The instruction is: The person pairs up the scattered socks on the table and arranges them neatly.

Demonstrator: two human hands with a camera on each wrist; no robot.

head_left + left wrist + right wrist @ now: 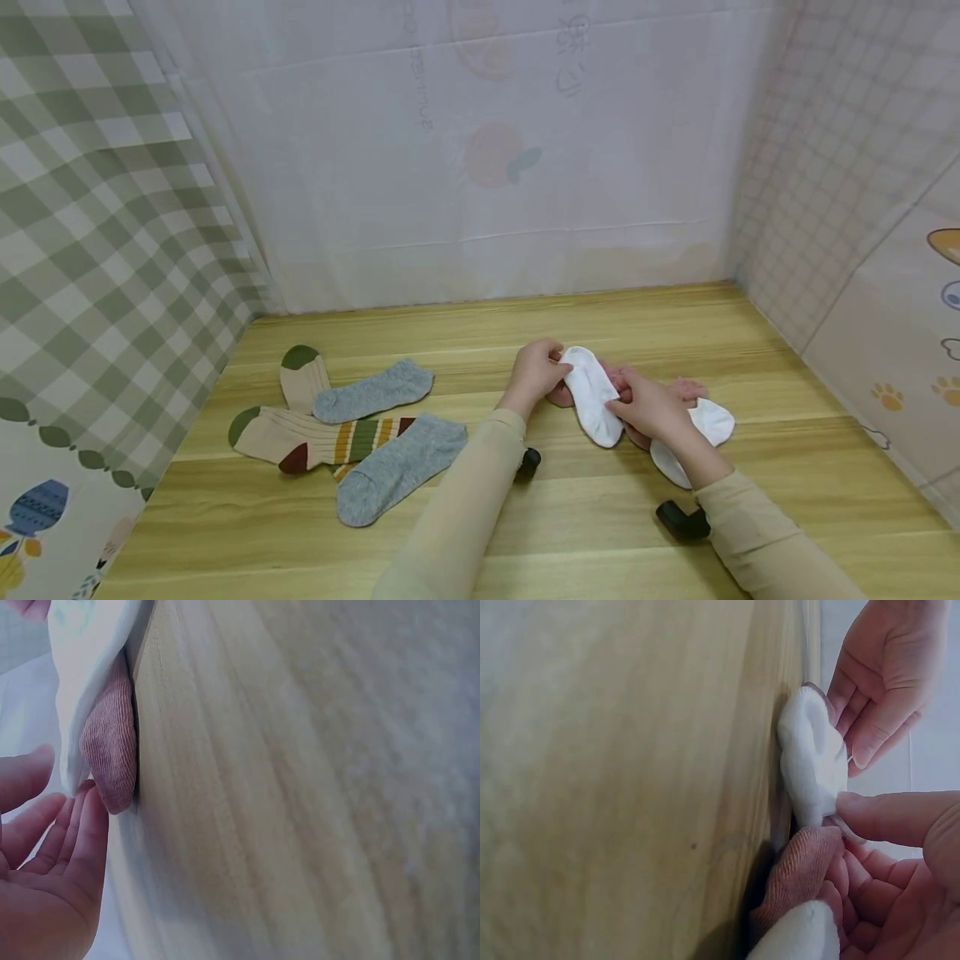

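matt white cloth sock (592,396), ribbed pink sock (112,742); smooth table (592,542), perhaps laminated wood.

We hold our left forearm (457,517) and right forearm (772,542) forward, sleeves ending near the wrists. Our left hand (536,370) has its thumb (26,778) apart from gently bent fingers (88,847); we cannot tell whether it grips. Our right hand (657,410) pinches, thumb (892,818) pressed down opposite curled fingers (877,900).
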